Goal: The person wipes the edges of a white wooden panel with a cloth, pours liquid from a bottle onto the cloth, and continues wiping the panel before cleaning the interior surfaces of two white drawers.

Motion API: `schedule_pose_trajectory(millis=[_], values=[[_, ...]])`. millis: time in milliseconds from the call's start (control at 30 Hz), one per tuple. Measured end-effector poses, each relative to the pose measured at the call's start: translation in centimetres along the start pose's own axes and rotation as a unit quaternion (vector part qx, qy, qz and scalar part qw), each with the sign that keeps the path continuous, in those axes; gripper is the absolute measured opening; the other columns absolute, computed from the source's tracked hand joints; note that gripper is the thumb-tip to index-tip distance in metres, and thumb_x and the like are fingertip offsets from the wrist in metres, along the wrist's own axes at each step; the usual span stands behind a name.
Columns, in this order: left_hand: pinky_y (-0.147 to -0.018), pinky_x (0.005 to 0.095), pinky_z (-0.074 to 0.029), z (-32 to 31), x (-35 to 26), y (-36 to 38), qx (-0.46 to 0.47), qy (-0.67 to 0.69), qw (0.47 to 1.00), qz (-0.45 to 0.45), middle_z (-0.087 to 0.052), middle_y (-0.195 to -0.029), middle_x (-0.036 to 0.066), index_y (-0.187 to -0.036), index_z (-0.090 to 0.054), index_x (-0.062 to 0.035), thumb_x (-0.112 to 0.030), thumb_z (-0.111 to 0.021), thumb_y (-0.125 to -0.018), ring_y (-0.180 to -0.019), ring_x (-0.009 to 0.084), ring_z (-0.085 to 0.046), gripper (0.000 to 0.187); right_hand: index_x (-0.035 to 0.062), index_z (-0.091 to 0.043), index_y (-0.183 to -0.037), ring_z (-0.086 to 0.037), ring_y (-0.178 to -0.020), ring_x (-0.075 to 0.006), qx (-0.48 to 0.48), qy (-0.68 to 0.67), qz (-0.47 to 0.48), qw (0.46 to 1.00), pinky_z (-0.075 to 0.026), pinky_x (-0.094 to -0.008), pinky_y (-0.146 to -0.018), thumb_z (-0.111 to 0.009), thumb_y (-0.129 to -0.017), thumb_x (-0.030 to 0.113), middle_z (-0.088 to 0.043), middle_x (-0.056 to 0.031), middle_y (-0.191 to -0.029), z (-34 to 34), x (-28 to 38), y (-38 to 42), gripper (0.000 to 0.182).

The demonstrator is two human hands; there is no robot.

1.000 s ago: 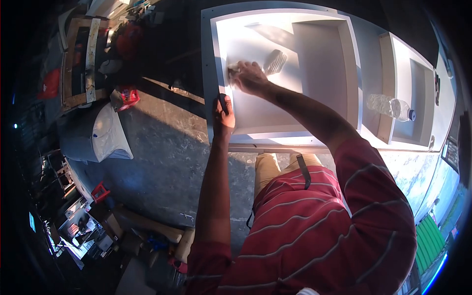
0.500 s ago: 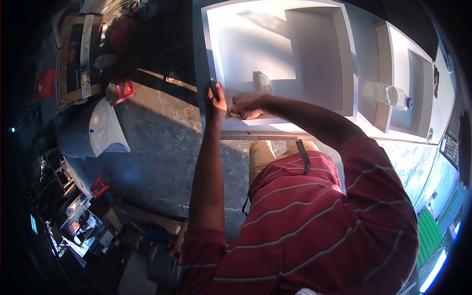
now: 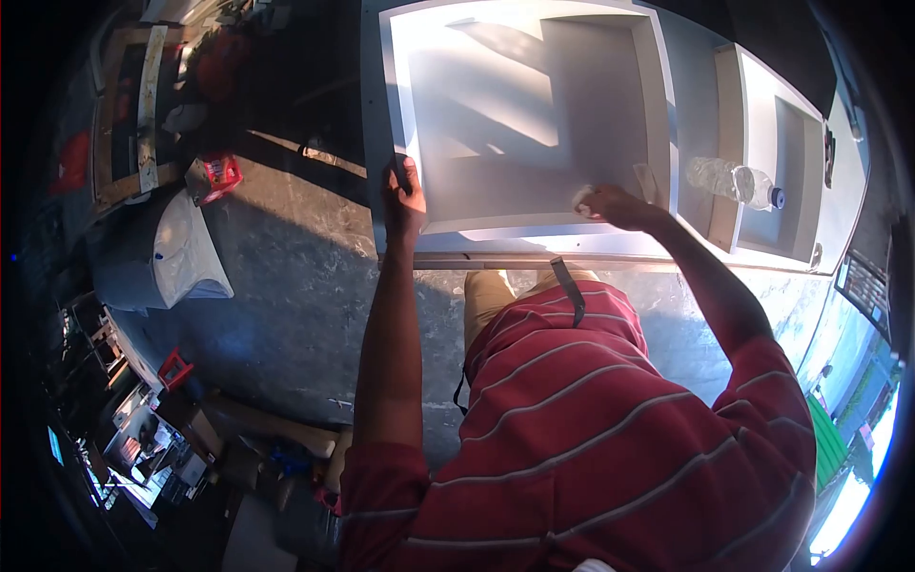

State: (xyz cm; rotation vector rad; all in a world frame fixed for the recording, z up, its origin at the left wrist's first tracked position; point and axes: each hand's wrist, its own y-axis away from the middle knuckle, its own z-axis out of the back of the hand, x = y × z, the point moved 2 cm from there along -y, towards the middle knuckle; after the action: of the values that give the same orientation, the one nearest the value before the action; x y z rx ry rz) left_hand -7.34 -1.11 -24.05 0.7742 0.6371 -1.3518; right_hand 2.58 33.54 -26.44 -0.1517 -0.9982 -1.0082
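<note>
A large white open box, like a cabinet carcass (image 3: 658, 105), lies in front of me with its hollow side up. At its left wall my left hand (image 3: 406, 202) is closed around a small dark object (image 3: 400, 168), thumb on top. My right hand (image 3: 615, 205) is inside the box, low and right of the middle. A crumpled whitish cloth (image 3: 581, 201) is bunched in its fingers, close over the inner panel. Sunlight and shadow fall in bands across that panel.
Right of the box, a clear plastic bottle (image 3: 739, 182) with a blue cap lies across a narrower white compartment (image 3: 726, 153). On the floor at left are a red packet (image 3: 221, 177), a draped grey-white sheet (image 3: 195, 253) and a red plastic item (image 3: 174, 369). A wooden frame (image 3: 150, 105) stands beyond.
My right hand has swept the cloth from the box's lower left corner over to the right. The left hand stays at the left wall. The whole view has shifted slightly.
</note>
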Motion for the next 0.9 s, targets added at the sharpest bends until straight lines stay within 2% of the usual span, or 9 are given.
schedule_pose_trajectory(millis=[100, 233, 333, 433, 500, 567, 767, 833, 900], values=[[-0.086, 0.044, -0.041, -0.5, 1.5, -0.3, 0.009, -0.032, 0.999, 0.024, -0.055, -0.111, 0.027, -0.114, -0.052, 0.0052, -0.046, -0.038, -0.095, -0.104, 0.0425, -0.051, 0.057, 0.0031, -0.058, -0.09, -0.053, -0.095, -0.0325, 0.009, -0.234, -0.064, 0.97, -0.041, -0.042, -0.085, -0.041, -0.091, 0.026, -0.059, -0.0172, -0.091, -3.7, 5.8, -5.8, 0.028], [-0.083, 0.0432, -0.041, -0.1, 2.6, -0.6, 0.007, -0.076, 0.991, -0.112, -0.057, -0.104, 0.026, -0.105, -0.054, 0.0044, -0.042, -0.038, -0.096, -0.1, 0.0421, -0.053, 0.049, 0.0031, -0.06, -0.11, -0.05, -0.101, -0.0324, 0.067, -0.183, 0.144, 0.97, -0.037, -0.0377, -0.095, -0.038, -0.094, 0.023, -0.06, -0.0159, -0.107, -7.6, 11.6, -15.7, 0.033], [-0.082, 0.0422, -0.042, -0.5, 2.4, -0.1, -0.028, -0.073, 0.977, -0.196, -0.058, -0.099, 0.026, -0.104, -0.054, 0.0042, -0.042, -0.038, -0.096, -0.097, 0.0427, -0.053, 0.049, 0.002, -0.063, -0.107, -0.056, -0.098, -0.0281, 0.105, -0.278, 0.169, 0.94, -0.043, -0.0347, -0.09, -0.059, -0.084, 0.009, -0.061, -0.0123, -0.105, -7.5, 11.0, -17.4, 0.024], [-0.08, 0.0422, -0.043, -0.8, 2.3, -0.3, -0.058, -0.044, 0.997, -0.03, -0.059, -0.097, 0.024, -0.103, -0.055, 0.0035, -0.049, -0.038, -0.095, -0.094, 0.0408, -0.055, 0.055, 0.0092, -0.069, -0.095, -0.057, -0.103, -0.0259, 0.132, -0.406, -0.028, 0.904, -0.046, -0.0328, -0.088, -0.065, -0.076, -0.002, -0.062, -0.0104, -0.106, -5.4, 6.0, -15.2, 0.023], [-0.08, 0.0421, -0.043, -0.8, 3.0, -0.5, -0.046, -0.051, 0.998, -0.012, -0.059, -0.097, 0.024, -0.103, -0.055, 0.0032, -0.049, -0.038, -0.095, -0.094, 0.04, -0.055, 0.055, 0.0171, -0.07, -0.094, -0.055, -0.108, -0.0201, -0.091, 0.113, 0.234, 0.961, -0.042, -0.0339, -0.093, -0.055, -0.085, 0.01, -0.059, -0.0041, -0.116, -0.2, 4.3, -12.1, 0.019], [-0.077, 0.0419, -0.043, -0.6, 2.3, -0.4, -0.011, -0.047, 0.998, 0.033, -0.059, -0.096, 0.023, -0.103, -0.054, 0.0025, -0.049, -0.037, -0.095, -0.093, 0.0386, -0.056, 0.054, 0.0276, -0.06, -0.116, -0.025, -0.136, -0.0258, -0.154, 0.319, 0.133, 0.926, -0.016, -0.05, -0.112, -0.056, -0.086, 0.021, -0.042, -0.0067, -0.137, 3.8, 0.9, -9.9, 0.031], [-0.077, 0.0421, -0.043, -0.5, 1.6, -0.3, -0.004, -0.035, 0.999, 0.037, -0.059, -0.095, 0.023, -0.102, -0.054, 0.0026, -0.049, -0.038, -0.095, -0.092, 0.0387, -0.056, 0.054, 0.0256, -0.048, -0.129, -0.017, -0.138, -0.0333, -0.316, 0.304, 0.079, 0.895, -0.013, -0.0555, -0.11, -0.052, -0.09, 0.034, -0.036, -0.0107, -0.141, 4.5, -1.3, -12.6, 0.041], [-0.077, 0.0422, -0.043, -1.1, 3.3, -0.5, -0.021, -0.037, 0.999, 0.019, -0.059, -0.095, 0.023, -0.102, -0.054, 0.003, -0.049, -0.038, -0.094, -0.093, 0.0388, -0.056, 0.055, 0.0298, -0.051, -0.125, -0.017, -0.139, -0.0261, -0.054, 0.379, 0.127, 0.915, -0.014, -0.0505, -0.113, -0.048, -0.09, 0.039, -0.033, -0.0052, -0.143, 0.6, 3.7, -14.1, 0.036], [-0.077, 0.0422, -0.043, -1.1, 3.8, -0.5, -0.037, -0.04, 0.998, 0.002, -0.059, -0.095, 0.024, -0.102, -0.054, 0.0034, -0.05, -0.038, -0.094, -0.093, 0.0389, -0.056, 0.056, 0.0341, -0.051, -0.124, -0.016, -0.139, -0.0221, -0.062, 0.28, 0.277, 0.917, -0.012, -0.0491, -0.114, -0.046, -0.091, 0.04, -0.028, 0.0011, -0.147, -2.1, 4.6, -14.9, 0.033]])
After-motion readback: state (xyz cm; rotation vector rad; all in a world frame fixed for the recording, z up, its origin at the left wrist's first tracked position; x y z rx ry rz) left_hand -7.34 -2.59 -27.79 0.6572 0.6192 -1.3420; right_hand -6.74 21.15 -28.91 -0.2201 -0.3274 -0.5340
